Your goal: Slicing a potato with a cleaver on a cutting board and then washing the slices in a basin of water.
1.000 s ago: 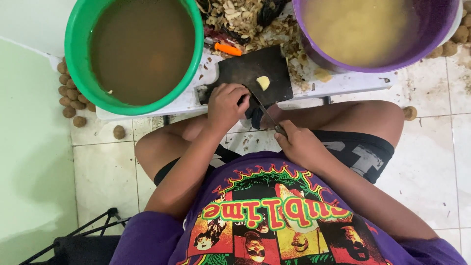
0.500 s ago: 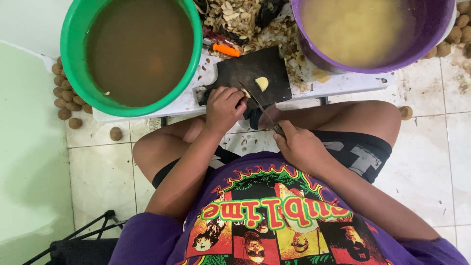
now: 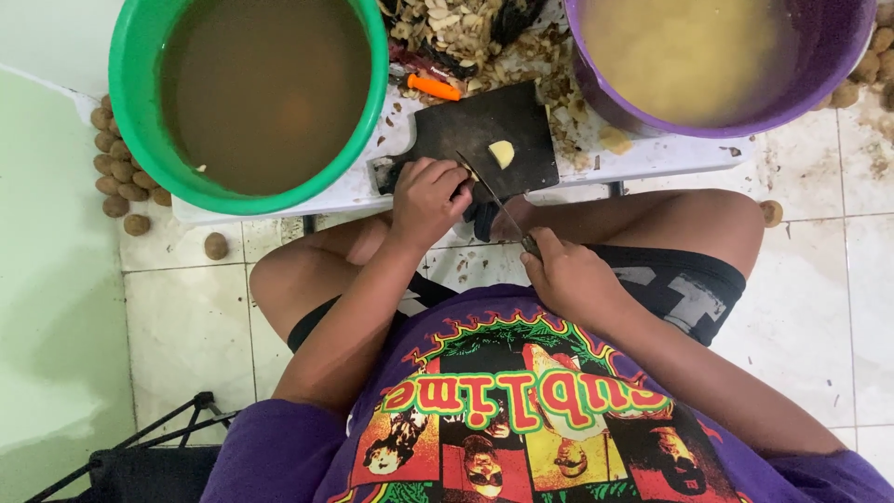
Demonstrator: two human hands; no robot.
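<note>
1. The right hand (image 3: 570, 272) is closed around the handle of a thin-bladed kitchen knife (image 3: 494, 197), fingers wrapped tight; the blade slants up and away from the grip toward the other hand.
2. The left hand (image 3: 428, 197) is curled at the near edge of a dark rectangular cutting board (image 3: 484, 126), its fingers bent down over something small. What it pinches is hidden under the fingers, so I cannot tell what it is.
3. The knife tip ends just beside the left fingertips, over the board's near edge.
4. A small pale yellow peeled piece (image 3: 502, 153) lies on the board, just beyond the blade and apart from both hands.
5. Beyond the left hand stands a round green plastic tub of brown water (image 3: 140, 140).
6. Beyond the right hand stands a round purple plastic tub of cloudy yellowish water (image 3: 829, 79).
7. Between the tubs, past the board, lie a heap of brown peelings (image 3: 456, 28) and an orange-handled tool (image 3: 433, 87).
8. Small brown round tubers (image 3: 116, 172) lie on the tiled floor beside the green tub.
</note>
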